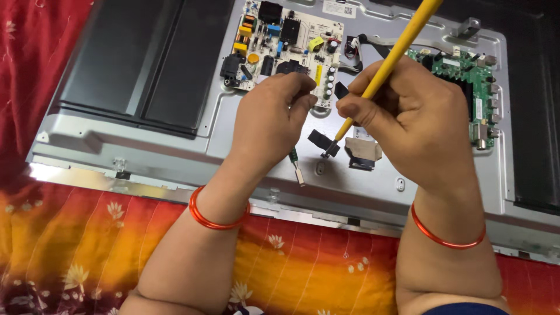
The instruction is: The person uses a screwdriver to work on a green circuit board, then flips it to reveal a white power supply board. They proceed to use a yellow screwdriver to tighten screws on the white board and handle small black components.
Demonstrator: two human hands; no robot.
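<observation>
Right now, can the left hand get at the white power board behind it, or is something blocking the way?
Probably yes. The left hand sits at the near edge of the white power board, with nothing lying between them. The yellow tool in the right hand slants off to the side.

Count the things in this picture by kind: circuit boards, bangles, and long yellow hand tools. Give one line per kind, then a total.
Circuit boards: 2, a white board with mixed parts and a green board
Red-orange bangles: 2, on the left wrist and the right wrist
Yellow-handled tool: 1, in the right hand
Total: 5
</observation>
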